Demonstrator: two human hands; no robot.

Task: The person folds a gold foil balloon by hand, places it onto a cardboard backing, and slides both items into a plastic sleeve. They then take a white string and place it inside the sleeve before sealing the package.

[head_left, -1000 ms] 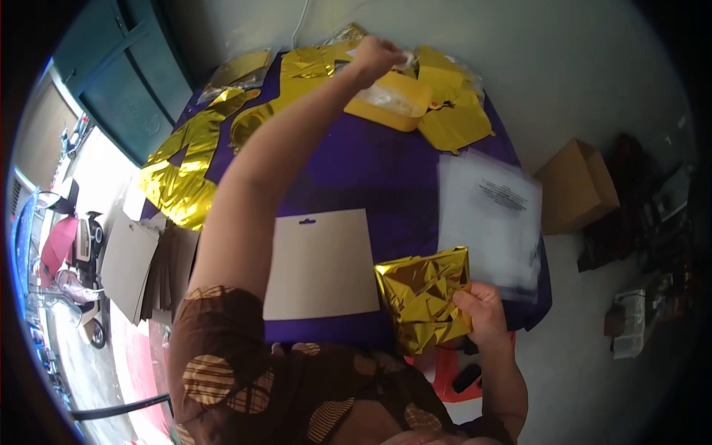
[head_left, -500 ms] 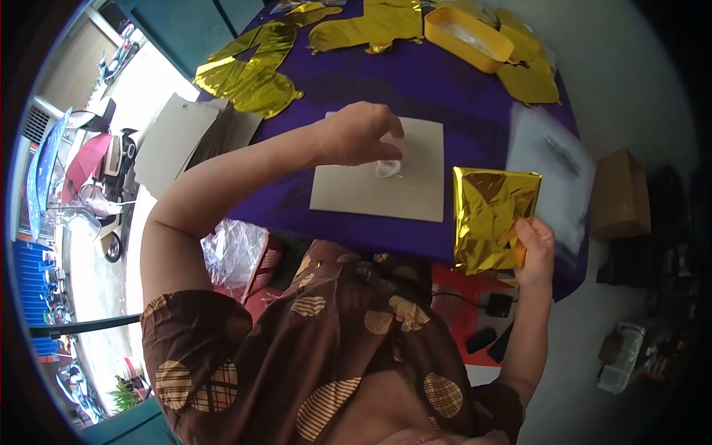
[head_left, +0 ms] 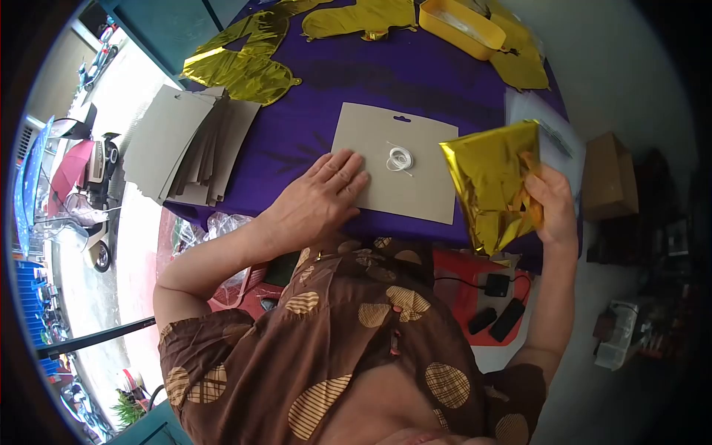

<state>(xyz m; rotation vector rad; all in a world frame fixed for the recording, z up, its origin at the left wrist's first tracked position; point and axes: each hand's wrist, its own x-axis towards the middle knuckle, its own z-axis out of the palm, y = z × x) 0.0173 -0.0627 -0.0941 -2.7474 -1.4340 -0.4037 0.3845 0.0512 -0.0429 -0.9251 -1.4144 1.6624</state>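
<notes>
A beige cardboard sheet (head_left: 423, 199) with a hanging slot near its far edge lies on the purple-covered table. On it rests a small coil of white string (head_left: 400, 157), its loose ends sticking out. My left hand (head_left: 315, 199) is flat, palm down, with fingers extended over the card's near left corner. To the right of the card, my right hand (head_left: 551, 199) grips a folded gold foil balloon (head_left: 493, 174) by its right side, thumb on top. The foil is tilted and held over the table's front right part; the fingers beneath it are hidden.
A stack of cardboard sheets (head_left: 167, 141) stands at the table's left edge. Gold foil balloons (head_left: 363, 18) and a yellow tray (head_left: 463, 33) lie along the back. Clear plastic sleeves (head_left: 558, 137) are at the right, beside a brown box (head_left: 610, 178) off the table.
My left hand has moved from above the string coil down and left to the card's edge, uncovering the coil. My right hand has raised and tilted the folded foil balloon.
</notes>
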